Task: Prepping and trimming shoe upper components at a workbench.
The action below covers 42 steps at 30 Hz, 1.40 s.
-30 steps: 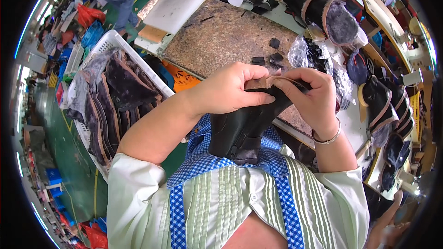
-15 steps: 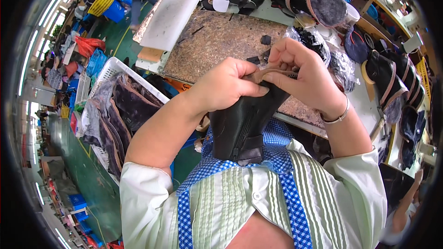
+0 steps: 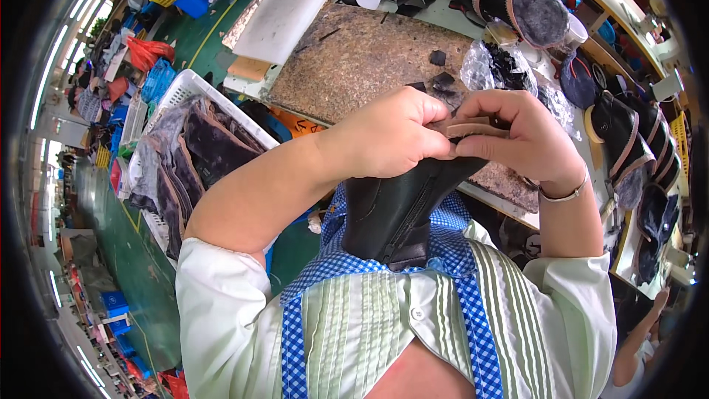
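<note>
A black leather boot upper with a zipper along it rests against my blue checked apron. Its far edge carries a tan strip. My left hand is closed on the boot upper at that edge, with thumb and fingers pinched together. Right beside it, my right hand pinches the tan strip between thumb and curled fingers. The fingertips of both hands nearly meet, and the part of the edge between them is mostly hidden.
Beyond my hands lies a speckled brown work board with small black scraps and a white board. A white crate of fur-lined pieces stands at left. Fur-lined black boots and clear plastic wrapping sit at right.
Both hands have shifted a little right. My right hand's raised fingers have come down over the tan strip, nearer the left hand. The person at the upper left is gone from view.
</note>
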### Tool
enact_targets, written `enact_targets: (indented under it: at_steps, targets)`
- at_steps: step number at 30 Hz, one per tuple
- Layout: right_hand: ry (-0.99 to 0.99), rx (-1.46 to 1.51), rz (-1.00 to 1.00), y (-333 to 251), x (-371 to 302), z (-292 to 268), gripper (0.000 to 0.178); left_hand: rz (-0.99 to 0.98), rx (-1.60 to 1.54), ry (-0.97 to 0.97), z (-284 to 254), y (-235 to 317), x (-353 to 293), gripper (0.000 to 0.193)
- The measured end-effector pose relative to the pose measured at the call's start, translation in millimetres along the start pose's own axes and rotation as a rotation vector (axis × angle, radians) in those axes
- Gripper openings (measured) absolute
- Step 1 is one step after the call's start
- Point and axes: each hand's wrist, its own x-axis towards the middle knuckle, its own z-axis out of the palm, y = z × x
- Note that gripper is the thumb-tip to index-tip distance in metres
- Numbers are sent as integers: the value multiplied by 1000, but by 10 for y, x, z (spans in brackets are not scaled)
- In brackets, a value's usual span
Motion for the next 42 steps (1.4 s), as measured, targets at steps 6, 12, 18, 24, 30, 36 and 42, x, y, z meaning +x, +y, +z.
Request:
enact_targets:
  at_steps: [6,12,18,24,30,36,42]
  targets:
    - [37,88,51,32,-31,38,18,143,2,-158,-140,-54,-21,40]
    - [92,163,34,80,-73,73,16,150,-19,-202,-189,-16,-103,52]
    - [121,135,59,78,-67,99,16,192,-84,-227,-203,-63,-115,56]
    - [152,196,85,75,-60,118,22,152,-41,-185,-165,-75,-124,50]
    - [210,230,39,114,-53,135,29,149,82,-124,-109,-58,-139,40]
    - [249,215,15,113,-71,154,28,205,60,-96,-83,-98,-159,39]
    - [297,172,-11,110,-73,185,27,223,176,-80,-53,-60,-174,42]
